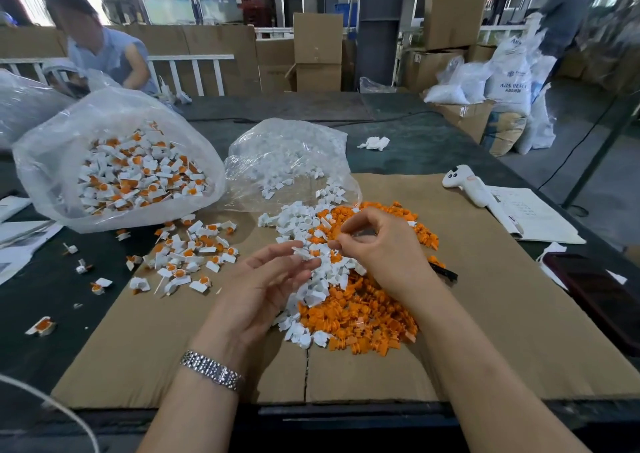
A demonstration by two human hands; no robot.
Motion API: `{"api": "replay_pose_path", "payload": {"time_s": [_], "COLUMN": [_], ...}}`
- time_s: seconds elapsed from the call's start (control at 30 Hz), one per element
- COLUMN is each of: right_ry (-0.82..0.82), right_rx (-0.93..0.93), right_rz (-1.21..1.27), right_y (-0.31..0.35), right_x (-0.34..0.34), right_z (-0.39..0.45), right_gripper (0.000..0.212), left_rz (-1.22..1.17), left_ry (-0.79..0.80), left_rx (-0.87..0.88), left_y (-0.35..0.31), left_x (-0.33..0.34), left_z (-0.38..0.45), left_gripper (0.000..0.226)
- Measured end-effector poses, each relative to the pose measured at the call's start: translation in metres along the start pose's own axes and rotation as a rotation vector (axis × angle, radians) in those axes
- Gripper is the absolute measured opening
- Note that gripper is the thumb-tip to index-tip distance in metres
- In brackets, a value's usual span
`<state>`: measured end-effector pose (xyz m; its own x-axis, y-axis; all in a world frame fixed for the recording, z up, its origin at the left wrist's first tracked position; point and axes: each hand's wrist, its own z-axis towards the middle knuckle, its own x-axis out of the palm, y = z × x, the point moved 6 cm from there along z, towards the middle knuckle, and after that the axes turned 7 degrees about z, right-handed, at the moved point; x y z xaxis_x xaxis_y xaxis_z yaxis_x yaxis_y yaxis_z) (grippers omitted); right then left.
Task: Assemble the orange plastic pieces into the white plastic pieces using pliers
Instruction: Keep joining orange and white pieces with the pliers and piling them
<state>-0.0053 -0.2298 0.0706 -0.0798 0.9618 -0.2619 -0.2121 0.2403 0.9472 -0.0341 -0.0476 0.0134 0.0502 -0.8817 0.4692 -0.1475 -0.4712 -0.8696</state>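
A heap of loose orange pieces (363,317) lies on the cardboard sheet (485,331), with loose white pieces (311,231) piled along its left side. My left hand (266,279) pinches a white piece (302,252) at its fingertips above the heap. My right hand (377,244) is just to the right, fingers curled, its thumb and forefinger pinched close to that piece; what they hold is too small to tell. Black-handled pliers (443,271) lie partly hidden under my right hand. Joined white-and-orange pieces (187,258) are scattered to the left.
A large plastic bag of joined pieces (117,172) stands at the left; a smaller bag of white pieces (287,161) sits behind the heap. A notebook (533,215) and white handheld device (467,182) lie at the right, a dark phone (599,293) near the edge. A person sits far left.
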Motion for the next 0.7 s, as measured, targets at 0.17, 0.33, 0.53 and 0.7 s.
{"api": "replay_pose_path", "payload": {"time_s": [0.17,0.33,0.53,0.7], "right_ry": [0.022,0.045,0.045,0.066], "right_rx": [0.005,-0.036,0.021,-0.015], "right_rz": [0.048,-0.03,0.213,0.197], "right_y": [-0.001,0.005,0.006,0.01], "right_x": [0.007,0.01,0.015,0.019], "right_z": [0.002,0.002,-0.005,-0.01], "right_gripper": [0.009,0.018,0.009,0.003], "left_rz": [0.054,0.033,0.082,0.123], "left_ry": [0.004,0.006,0.009,-0.01], "left_rx": [0.028,0.045,0.091,0.116], "left_y": [-0.002,-0.002,-0.001,0.0], "left_x": [0.002,0.002,0.002,0.002], "left_z": [0.0,-0.004,-0.007,-0.011], "left_gripper": [0.024,0.02,0.021,0.021]}}
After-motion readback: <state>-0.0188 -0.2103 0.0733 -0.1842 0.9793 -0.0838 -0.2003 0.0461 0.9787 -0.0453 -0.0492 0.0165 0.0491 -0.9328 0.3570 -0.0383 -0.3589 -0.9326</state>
